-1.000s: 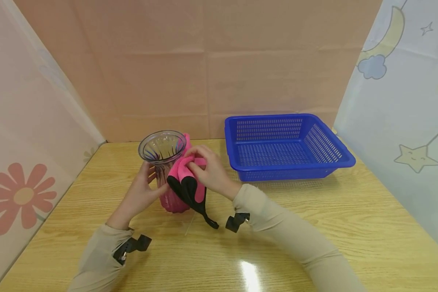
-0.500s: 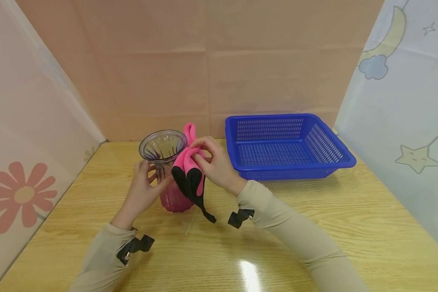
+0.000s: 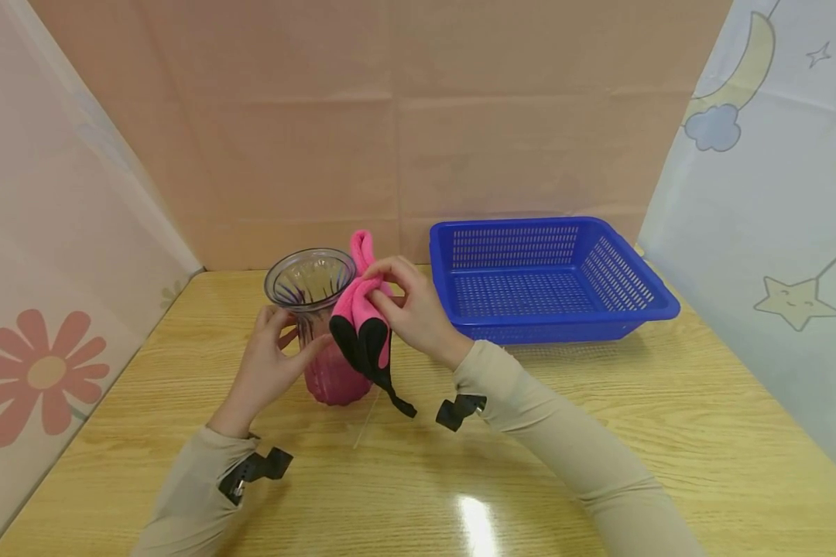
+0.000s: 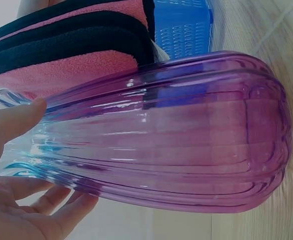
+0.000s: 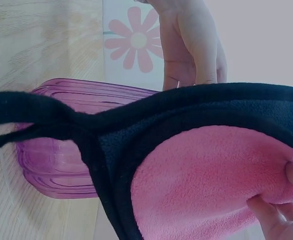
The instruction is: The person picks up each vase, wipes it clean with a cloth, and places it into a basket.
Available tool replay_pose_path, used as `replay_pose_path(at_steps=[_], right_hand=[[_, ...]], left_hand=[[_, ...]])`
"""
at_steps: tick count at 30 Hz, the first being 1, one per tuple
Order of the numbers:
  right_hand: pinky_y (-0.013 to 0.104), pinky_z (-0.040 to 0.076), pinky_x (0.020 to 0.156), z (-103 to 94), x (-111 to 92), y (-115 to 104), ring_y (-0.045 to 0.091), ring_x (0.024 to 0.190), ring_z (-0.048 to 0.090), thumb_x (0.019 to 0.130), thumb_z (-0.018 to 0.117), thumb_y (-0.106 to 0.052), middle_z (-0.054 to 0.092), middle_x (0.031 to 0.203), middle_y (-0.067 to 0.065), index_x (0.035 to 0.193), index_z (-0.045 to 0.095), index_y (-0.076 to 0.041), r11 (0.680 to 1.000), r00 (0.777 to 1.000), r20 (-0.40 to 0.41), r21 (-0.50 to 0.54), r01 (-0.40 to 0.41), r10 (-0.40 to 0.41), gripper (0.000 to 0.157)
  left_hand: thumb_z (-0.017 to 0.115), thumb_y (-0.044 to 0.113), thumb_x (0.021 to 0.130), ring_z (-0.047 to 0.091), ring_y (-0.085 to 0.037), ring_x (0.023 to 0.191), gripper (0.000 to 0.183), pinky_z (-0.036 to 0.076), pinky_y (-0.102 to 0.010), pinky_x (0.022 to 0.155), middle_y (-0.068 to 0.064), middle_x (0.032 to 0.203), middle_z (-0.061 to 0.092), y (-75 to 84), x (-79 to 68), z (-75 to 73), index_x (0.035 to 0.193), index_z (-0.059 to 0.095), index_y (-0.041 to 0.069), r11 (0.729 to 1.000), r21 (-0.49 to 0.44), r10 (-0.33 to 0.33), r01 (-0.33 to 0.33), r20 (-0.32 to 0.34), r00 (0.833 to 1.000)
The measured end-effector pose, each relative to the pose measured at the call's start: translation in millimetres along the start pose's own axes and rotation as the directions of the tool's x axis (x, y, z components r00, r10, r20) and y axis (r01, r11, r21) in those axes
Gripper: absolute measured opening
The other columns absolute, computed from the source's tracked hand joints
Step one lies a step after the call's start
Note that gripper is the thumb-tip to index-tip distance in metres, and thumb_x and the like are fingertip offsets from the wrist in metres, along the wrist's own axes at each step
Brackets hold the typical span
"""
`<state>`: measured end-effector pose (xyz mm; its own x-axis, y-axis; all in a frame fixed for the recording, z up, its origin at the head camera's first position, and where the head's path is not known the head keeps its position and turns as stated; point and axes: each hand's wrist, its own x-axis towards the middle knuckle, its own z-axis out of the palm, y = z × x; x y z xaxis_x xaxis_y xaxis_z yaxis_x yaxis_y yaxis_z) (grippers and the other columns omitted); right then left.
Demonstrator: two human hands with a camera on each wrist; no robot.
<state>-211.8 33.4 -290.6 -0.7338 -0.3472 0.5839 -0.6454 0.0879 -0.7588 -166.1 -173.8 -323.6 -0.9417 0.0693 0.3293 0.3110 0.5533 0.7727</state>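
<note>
A ribbed glass vase [image 3: 334, 379], purple-pink at its base and clear bluish toward the flared rim, stands upright on the table. My left hand [image 3: 268, 371] holds its neck, the thumb in front and the other fingers around the far left side, as the left wrist view shows. A pink fleece cloth [image 3: 358, 302] with black edging and a black hanging loop lies folded against the vase's right side. My right hand [image 3: 414, 313] pinches the cloth between thumb and fingers near the rim. In the right wrist view the cloth [image 5: 196, 180] hides part of the vase.
A blue plastic basket [image 3: 557, 319] with slotted walls stands at the back right of the wooden table [image 3: 362, 503]. A thin pale line [image 3: 365, 425] shows on the tabletop before the vase. Fabric walls close off the back and both sides.
My right hand has moved slightly up and away with the cloth along the vase's right side, and the cloth's pink end stands higher behind it. The vase and left hand stay nearly in place.
</note>
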Motion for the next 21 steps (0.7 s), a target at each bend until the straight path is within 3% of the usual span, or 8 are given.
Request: replay_pose_path(at_steps=[9, 21], right_hand=[[0.029, 0.056, 0.076, 0.7, 0.0, 1.9, 0.026, 0.103, 0.059, 0.084, 0.057, 0.004, 0.054, 0.102, 0.016, 0.099, 0.055, 0.001, 1.0, 1.0, 0.007, 0.005, -0.016, 0.016, 0.015], [0.03, 0.057, 0.075, 3.6, -1.8, 4.4, 0.029, 0.104, 0.061, 0.084, 0.057, 0.005, 0.053, 0.104, 0.018, 0.099, 0.056, 0.002, 1.0, 1.0, 0.006, 0.008, -0.027, 0.027, 0.016]], left_hand=[[0.069, 0.015, 0.08, 0.048, -0.039, 0.116, 0.062, 0.045, -0.048, 0.095, -0.02, 0.126, 0.04, -1.3, 0.2, -2.7, 0.134, 0.04, 0.008, 0.999, -0.014, 0.047, -0.047, -0.004, 0.999], [0.069, 0.012, 0.08, 0.05, -0.039, 0.118, 0.064, 0.044, -0.041, 0.096, -0.02, 0.123, 0.049, -3.7, 0.0, -6.0, 0.132, 0.033, 0.003, 0.997, -0.066, 0.048, -0.048, 0.004, 0.999]])
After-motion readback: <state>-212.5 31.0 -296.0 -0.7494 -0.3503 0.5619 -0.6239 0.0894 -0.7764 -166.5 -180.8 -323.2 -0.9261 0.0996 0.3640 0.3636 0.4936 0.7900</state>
